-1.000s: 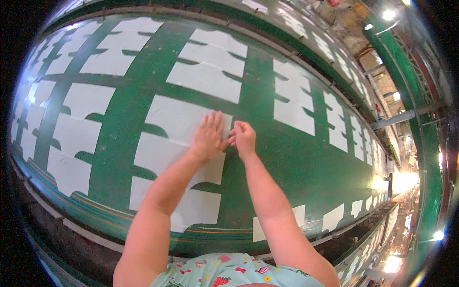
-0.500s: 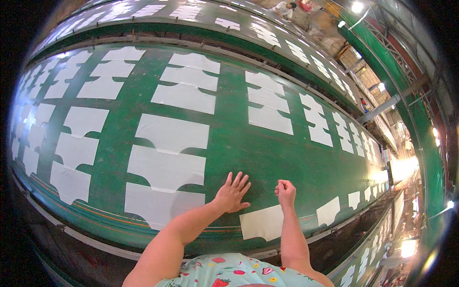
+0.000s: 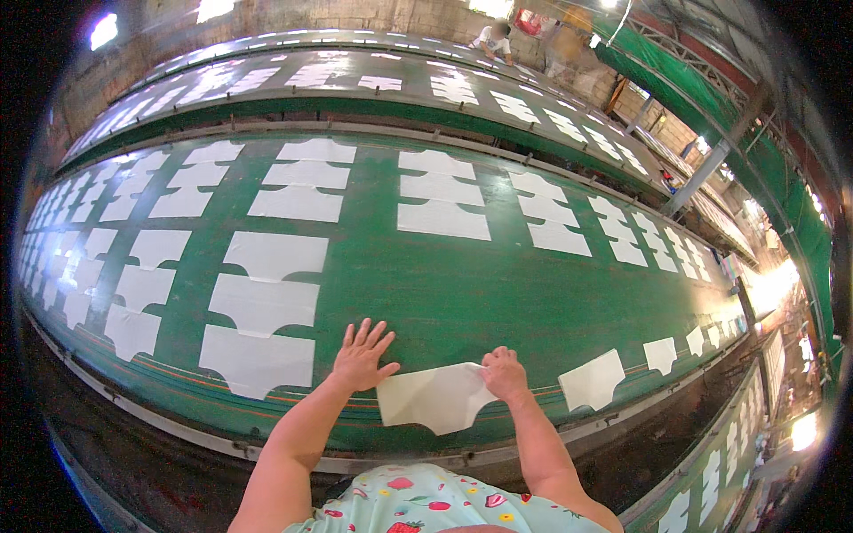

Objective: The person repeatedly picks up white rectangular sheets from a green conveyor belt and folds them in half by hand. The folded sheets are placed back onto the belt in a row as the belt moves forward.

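Observation:
A white cut fabric piece (image 3: 434,401) with curved notches along its near side lies at the near edge of a long green table (image 3: 400,289). My right hand (image 3: 505,371) is closed on its far right corner, where the cloth puckers a little. Beside the far left corner, my left hand (image 3: 361,357) rests flat on the table with fingers spread, its thumb reaching to the cloth's edge. To the left, a column of similar white pieces (image 3: 265,302) lies in line. Another such piece (image 3: 592,380) sits to the right along the near edge.
More rows of white pieces (image 3: 442,220) cover the table's far side. Parallel tables (image 3: 391,107) stand beyond a dark gap, with a person (image 3: 494,40) at the far one. A metal rail (image 3: 569,442) follows the near edge. Green netting (image 3: 684,84) hangs at upper right.
My right hand has come down from beyond the fabric piece and closed on its far right corner. My left hand stays spread on the table. The view has shifted, showing more of the far tables.

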Tool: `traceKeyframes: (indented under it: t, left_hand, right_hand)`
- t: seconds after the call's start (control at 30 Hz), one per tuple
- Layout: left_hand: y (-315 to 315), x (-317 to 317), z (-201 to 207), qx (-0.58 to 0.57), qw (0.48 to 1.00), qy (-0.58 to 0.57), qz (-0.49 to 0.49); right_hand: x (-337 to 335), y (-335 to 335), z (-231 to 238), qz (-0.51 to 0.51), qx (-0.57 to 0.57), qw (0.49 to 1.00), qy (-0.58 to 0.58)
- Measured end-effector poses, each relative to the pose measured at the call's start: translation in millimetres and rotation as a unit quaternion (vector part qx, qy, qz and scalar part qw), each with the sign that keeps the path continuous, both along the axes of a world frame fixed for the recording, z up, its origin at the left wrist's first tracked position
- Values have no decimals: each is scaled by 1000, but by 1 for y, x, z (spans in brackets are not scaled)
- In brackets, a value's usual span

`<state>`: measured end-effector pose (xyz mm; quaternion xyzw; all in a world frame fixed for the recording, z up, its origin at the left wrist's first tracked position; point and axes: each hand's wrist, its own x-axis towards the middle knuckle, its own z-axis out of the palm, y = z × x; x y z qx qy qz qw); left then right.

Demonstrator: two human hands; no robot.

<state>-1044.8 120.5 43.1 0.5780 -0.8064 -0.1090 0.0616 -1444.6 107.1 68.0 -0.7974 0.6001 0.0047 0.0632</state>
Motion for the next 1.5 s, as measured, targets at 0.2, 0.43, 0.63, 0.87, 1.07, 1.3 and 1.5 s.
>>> traceKeyframes:
  t: [0.2, 0.43, 0.63, 0.87, 1.07, 1.3, 1.5]
  left_hand:
    - [53, -84, -4, 3, 991, -17, 132]
    - [83, -143, -7, -72, 971, 18, 228]
    - [79, -139, -7, -76, 969, 29, 234]
    - [85, -133, -1, -98, 965, 68, 232]
    - [91, -126, 6, -90, 970, 92, 207]
    - [94, -110, -19, -127, 975, 160, 90]
    - [67, -109, 4, -196, 916, 324, 129]
  right_hand:
    - [-32, 10, -6, 27, -36, 993, -107]
    - [-40, 14, 4, 10, -16, 994, -108]
    - [-26, 20, 2, -12, -40, 995, -90]
    - [-10, 18, -5, -28, -16, 999, -40]
    - [-1, 21, 7, 64, 77, 959, -263]
    - [14, 75, 58, 168, 199, 876, -405]
    - [-44, 54, 82, 153, 34, 887, -434]
